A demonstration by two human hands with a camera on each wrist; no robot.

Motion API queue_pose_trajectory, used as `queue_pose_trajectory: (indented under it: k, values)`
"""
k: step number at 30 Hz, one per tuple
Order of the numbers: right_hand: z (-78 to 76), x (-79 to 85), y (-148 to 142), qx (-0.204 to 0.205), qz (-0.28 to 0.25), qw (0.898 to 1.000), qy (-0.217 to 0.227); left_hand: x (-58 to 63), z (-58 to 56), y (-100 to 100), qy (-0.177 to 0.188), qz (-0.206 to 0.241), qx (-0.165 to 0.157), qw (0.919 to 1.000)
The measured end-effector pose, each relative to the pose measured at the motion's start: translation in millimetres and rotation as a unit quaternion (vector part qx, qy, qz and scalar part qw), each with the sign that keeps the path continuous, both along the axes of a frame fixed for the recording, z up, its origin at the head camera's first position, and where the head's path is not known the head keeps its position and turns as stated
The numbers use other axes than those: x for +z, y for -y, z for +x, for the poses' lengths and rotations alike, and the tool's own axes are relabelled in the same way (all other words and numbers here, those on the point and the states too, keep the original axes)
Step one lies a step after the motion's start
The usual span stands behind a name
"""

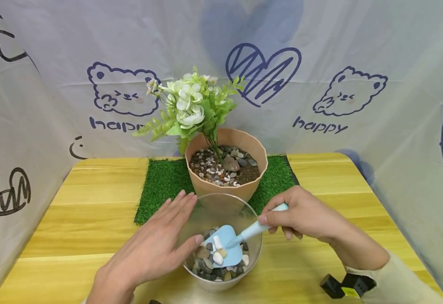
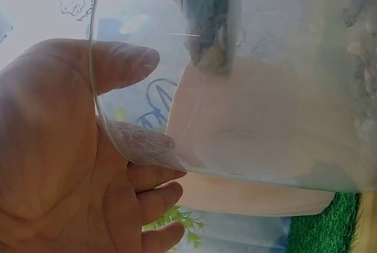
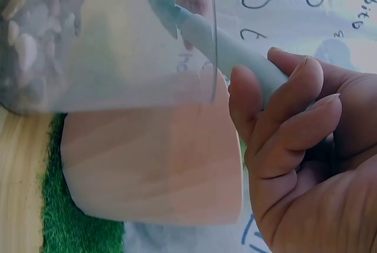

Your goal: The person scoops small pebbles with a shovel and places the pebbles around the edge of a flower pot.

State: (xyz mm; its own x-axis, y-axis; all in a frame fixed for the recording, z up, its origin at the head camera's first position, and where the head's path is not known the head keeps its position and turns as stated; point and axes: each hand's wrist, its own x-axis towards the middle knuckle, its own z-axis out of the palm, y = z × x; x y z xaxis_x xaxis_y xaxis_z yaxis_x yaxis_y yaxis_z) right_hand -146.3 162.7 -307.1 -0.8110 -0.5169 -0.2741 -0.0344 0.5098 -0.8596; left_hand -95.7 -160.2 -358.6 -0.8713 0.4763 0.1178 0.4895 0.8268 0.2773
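Observation:
A light-blue hand shovel (image 1: 227, 245) is tilted inside a clear plastic container (image 1: 260, 245), with a few white, tan and grey stones on its blade. Below the blade, mixed pebbles (image 1: 208, 276) cover the container's bottom. My right hand (image 1: 295, 213) grips the shovel's handle (image 3: 227, 50) to the right of the rim, thumb and fingers curled round it. At the left of the container, my left hand (image 1: 151, 242) lies along the rim with its fingers straight. Its thumb (image 2: 126, 67) shows through the clear wall in the left wrist view.
Just behind the container stands a peach flowerpot (image 1: 227, 190) holding soil, pebbles and white artificial flowers (image 1: 189, 101). It sits on a green turf mat (image 1: 164, 181) on the wooden table (image 1: 92, 202). Printed white cloth (image 1: 191, 33) encloses the back and sides.

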Motion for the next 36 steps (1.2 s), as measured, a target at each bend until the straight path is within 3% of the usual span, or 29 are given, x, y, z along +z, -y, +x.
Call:
queue_pose_trajectory:
  k: [11,19,30,36]
  values:
    - [-3.1,7.7,-29,-0.036,-0.04,0.999,-0.001,0.4,-0.1,1,-0.003,0.001,-0.002,1.0]
    - [-9.4,30.8,-44,-0.07,-0.09,0.993,0.006,0.2,0.3,1,-0.003,0.009,0.0,1.0]
    - [-46.3,51.3,-59,-0.152,-0.117,0.981,0.001,-1.2,0.2,1,0.003,0.008,0.003,1.0]
    - [-67.9,56.3,-56,-0.211,-0.072,0.972,-0.072,-1.3,0.2,1,0.002,0.01,0.004,0.9999]
